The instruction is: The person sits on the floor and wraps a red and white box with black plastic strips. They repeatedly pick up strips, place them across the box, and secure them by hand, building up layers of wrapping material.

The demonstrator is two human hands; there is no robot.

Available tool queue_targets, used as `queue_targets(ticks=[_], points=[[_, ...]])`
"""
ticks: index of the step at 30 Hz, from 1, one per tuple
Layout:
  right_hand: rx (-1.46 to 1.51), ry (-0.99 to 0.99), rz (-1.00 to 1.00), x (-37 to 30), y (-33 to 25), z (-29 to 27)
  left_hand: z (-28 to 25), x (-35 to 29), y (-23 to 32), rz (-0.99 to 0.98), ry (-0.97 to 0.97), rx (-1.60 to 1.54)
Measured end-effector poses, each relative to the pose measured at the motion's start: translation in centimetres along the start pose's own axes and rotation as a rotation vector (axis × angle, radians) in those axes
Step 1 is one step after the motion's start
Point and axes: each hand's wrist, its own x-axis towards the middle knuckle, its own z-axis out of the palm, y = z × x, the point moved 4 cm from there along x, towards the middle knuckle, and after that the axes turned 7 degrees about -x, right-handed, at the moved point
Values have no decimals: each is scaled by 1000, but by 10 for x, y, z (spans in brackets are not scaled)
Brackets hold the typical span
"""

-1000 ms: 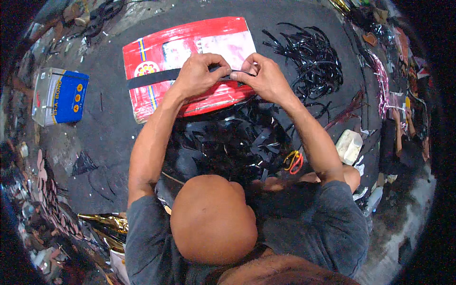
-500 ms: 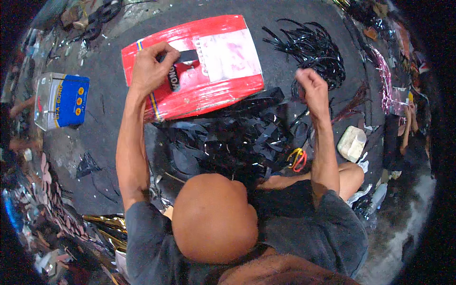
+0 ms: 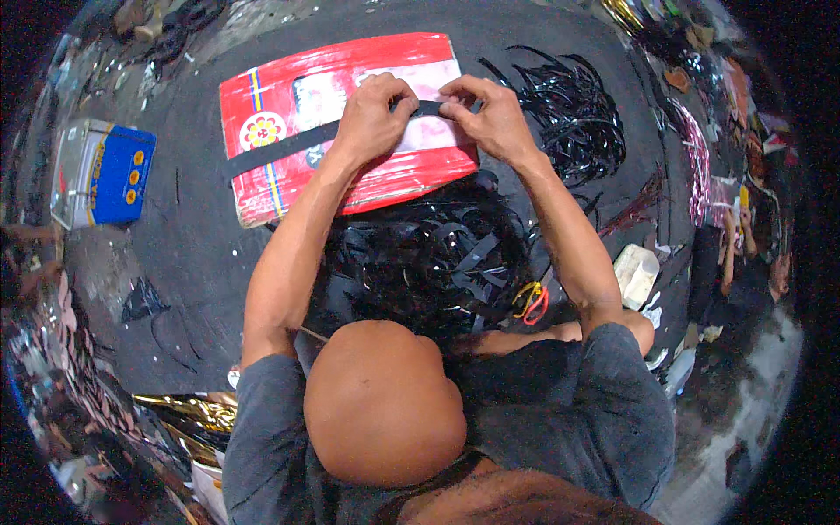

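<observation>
A long black strip (image 3: pixel 302 140) lies across a flat red and white board (image 3: pixel 367 197), which has a shiny, film-like surface. My left hand (image 3: pixel 374 118) rests over the strip near the board's middle, thumb and fingertips closed on it. At the board's right part my right hand (image 3: pixel 494 122) pinches the same strip, and a short stretch shows between the two hands. A heap of black strips (image 3: pixel 429 254) lies just below the board, nearest me. Beyond my right hand is a bundle of narrow, glossy black strips (image 3: pixel 586 122).
A blue and silver tin (image 3: pixel 109 175) stands at the left. Yellow and red loops (image 3: pixel 532 304), perhaps scissor handles, lie by my right forearm. Farther right sits a whitish block (image 3: pixel 636 276). Gold foil (image 3: pixel 192 409) lies at lower left, and another person's hands (image 3: pixel 738 227) show at the right rim.
My right hand has come from beside the glossy bundle onto the board. My left hand has moved right, and the black strip now stretches across the board from its left edge.
</observation>
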Motion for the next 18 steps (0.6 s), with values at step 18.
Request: queue_targets(ticks=[18], points=[[-110,74,-278,4,5,-10,28,-8,15,94,201,-120]])
